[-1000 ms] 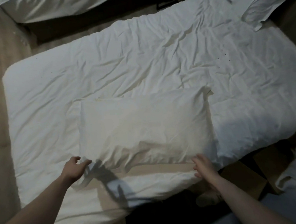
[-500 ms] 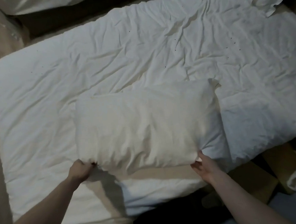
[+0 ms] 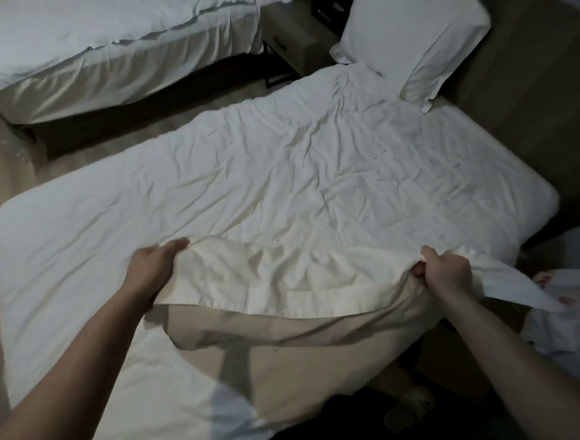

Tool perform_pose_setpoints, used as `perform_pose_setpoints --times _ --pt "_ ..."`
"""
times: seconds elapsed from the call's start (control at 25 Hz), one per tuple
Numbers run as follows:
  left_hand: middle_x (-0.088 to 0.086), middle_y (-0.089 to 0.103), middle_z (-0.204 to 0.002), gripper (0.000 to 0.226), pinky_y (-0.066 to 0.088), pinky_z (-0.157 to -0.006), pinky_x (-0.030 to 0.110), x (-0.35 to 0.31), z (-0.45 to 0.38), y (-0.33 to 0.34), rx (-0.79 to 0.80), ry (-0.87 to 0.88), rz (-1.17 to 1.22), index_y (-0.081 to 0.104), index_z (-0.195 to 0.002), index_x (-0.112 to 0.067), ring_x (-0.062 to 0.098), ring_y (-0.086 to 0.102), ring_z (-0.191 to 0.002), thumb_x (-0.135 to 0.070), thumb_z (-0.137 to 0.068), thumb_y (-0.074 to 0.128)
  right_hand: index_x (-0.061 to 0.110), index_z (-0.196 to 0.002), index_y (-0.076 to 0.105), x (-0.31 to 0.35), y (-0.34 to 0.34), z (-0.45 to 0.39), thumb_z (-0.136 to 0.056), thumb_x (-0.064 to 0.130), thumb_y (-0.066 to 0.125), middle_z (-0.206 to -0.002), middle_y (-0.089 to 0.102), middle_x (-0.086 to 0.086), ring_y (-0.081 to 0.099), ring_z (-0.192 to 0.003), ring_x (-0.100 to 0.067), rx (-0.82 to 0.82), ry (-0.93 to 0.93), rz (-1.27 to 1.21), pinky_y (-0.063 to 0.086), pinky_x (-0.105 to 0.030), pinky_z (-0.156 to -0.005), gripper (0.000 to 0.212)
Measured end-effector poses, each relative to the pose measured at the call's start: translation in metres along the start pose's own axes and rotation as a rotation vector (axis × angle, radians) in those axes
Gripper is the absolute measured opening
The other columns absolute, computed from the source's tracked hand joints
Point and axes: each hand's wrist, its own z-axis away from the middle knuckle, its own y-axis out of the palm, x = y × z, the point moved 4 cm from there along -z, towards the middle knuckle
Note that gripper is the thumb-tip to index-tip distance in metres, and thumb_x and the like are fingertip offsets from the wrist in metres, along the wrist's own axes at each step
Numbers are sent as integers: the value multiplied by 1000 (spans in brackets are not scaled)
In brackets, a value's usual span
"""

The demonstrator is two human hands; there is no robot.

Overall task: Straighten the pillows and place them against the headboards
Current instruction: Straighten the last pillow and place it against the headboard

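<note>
A cream-white pillow (image 3: 285, 275) hangs lifted above the near side of the wrinkled white bed (image 3: 278, 172), casting a shadow on the sheet below. My left hand (image 3: 151, 267) grips its left end with fingers curled over the top edge. My right hand (image 3: 446, 270) clutches its right end in a fist, the loose flap of the case trailing past it. A second white pillow (image 3: 416, 35) leans at the far right corner of the bed against the brown headboard (image 3: 525, 76).
A second bed (image 3: 104, 43) with white bedding stands at the upper left across a strip of floor. A wooden nightstand (image 3: 297, 44) sits between the beds. A white plastic bag (image 3: 569, 306) with red print lies on the floor at right.
The pillow lay flat on the bed with my hands at its near corners; both hands now grip its ends and have raised it off the sheet. The view has tilted up.
</note>
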Motion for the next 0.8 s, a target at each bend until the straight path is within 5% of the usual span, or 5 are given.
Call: perform_pose_setpoints --times 0.16,0.28,0.48,0.64,0.8 --pt "21 69 -117 63 58 -85 44 42 -28 51 135 -238 -124 65 -125 6 37 70 -96 -38 -83 80 -3 -98 75 -64 -2 -5 -90 47 53 -117 74 -26 68 -109 -42 170 52 133 52 -44 -94 56" --pt "27 70 -125 66 58 -93 51 62 -43 84 95 -271 -32 67 -123 9 44 69 -110 -37 -78 82 11 -108 68 -94 7 6 -90 17 71 -122 73 -14 68 -113 -32 316 -85 148 52 -39 -101 19" --pt "21 64 -104 47 52 -85 43 24 -52 103 -1 -173 -204 61 -84 6 41 64 -99 -39 -89 73 21 -155 35 -67 4 -7 -79 21 77 -154 42 -6 46 -137 -28 254 -426 439 40 -38 -113 86" --pt "23 63 -108 59 49 -87 43 22 -60 118 3 -138 -357 65 -105 10 44 63 -105 -47 -94 65 33 -162 15 -47 -5 -60 -81 60 69 -166 28 2 30 -149 -27 287 -490 706 31 -45 -120 101" --pt "25 72 -107 64 55 -81 44 11 -61 148 -2 -133 -489 69 -107 7 41 68 -93 -52 -84 73 37 -135 56 -42 -8 -125 -81 78 54 -139 61 4 50 -133 -24 424 -470 937 33 -41 -108 68"
